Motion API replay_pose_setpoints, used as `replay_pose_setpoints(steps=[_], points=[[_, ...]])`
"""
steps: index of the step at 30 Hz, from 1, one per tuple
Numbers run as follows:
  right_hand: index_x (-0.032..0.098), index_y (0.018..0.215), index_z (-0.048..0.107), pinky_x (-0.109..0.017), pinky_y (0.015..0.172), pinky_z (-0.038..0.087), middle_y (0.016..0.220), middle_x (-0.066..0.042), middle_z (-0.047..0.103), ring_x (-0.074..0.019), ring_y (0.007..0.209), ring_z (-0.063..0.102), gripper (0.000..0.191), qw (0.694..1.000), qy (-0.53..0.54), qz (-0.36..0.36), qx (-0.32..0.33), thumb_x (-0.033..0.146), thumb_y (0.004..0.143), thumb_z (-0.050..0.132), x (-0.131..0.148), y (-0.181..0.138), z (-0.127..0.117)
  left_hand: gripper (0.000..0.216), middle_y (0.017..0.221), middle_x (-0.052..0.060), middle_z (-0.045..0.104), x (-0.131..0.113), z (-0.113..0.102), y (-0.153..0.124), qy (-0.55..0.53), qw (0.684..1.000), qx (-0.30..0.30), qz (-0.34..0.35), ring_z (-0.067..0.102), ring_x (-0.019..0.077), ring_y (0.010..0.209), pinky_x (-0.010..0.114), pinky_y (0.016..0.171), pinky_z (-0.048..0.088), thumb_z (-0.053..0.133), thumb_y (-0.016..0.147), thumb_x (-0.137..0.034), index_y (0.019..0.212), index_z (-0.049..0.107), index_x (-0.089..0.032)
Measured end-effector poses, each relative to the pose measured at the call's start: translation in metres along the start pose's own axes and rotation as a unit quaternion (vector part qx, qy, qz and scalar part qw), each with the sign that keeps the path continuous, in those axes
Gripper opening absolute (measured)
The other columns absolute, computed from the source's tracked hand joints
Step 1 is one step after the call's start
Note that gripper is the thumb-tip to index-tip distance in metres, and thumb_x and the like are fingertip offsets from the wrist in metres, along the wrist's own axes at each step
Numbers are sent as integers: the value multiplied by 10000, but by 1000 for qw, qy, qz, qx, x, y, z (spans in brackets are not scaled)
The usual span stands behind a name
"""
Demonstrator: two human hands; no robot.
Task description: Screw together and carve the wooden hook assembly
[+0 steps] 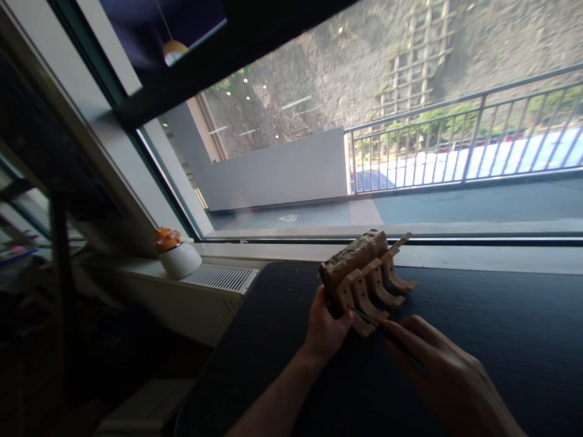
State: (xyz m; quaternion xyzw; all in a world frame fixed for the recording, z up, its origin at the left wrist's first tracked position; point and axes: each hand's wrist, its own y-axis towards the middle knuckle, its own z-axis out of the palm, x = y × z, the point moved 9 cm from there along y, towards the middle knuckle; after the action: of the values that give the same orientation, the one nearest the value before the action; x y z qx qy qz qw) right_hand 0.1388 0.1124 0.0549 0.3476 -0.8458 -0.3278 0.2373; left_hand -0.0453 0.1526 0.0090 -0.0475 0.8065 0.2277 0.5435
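A rough brown block (pixel 353 258) with a bark-like surface is raised over the dark table, tilted up toward the window. Along its side runs a row of curved pale wooden pieces (pixel 379 285) with small dark holes. My left hand (pixel 325 328) grips the block's near end, thumb in front and fingers partly hidden behind. In my right hand (pixel 437 352) is a thin dark tool (pixel 364 317), pinched between thumb and fingers. Its tip meets the nearest curved piece, close to my left thumb. The shadow hides the tool's exact kind and much of its handle.
The black table (pixel 255 358) reaches to the window sill (pixel 483 258). Left of it stands a white pot (pixel 180 261) with an orange top, beside a vent grille (pixel 223 278). Large glass panes rise behind, with a railing (pixel 464 139) outside.
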Motion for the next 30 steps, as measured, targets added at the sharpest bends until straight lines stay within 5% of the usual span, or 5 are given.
replay_pose_setpoints(steps=[16,21,30], points=[[231,1065,595,-282,578,491,991,-36,660,-178,777,676,302,998,-59,-15,35,127,846,416,-1,-2,2,392,972,22,649,-2,-1,0,-10,1000,-5,6,598,177,911,293,832,466,663,656,-116,1021,542,-191],[247,1046,620,-278,586,452,917,-21,647,-161,736,658,245,997,-61,-28,27,191,889,439,3,-1,-3,403,973,24,648,0,-2,0,-8,1000,-5,6,598,177,903,291,825,466,661,655,-121,1034,540,-188],[265,983,647,-229,484,416,802,34,643,-102,572,641,197,996,-16,48,80,330,899,482,-13,-4,10,386,969,26,644,0,-1,0,-3,1000,-5,-2,597,179,913,300,835,466,665,657,-122,1016,538,-187]])
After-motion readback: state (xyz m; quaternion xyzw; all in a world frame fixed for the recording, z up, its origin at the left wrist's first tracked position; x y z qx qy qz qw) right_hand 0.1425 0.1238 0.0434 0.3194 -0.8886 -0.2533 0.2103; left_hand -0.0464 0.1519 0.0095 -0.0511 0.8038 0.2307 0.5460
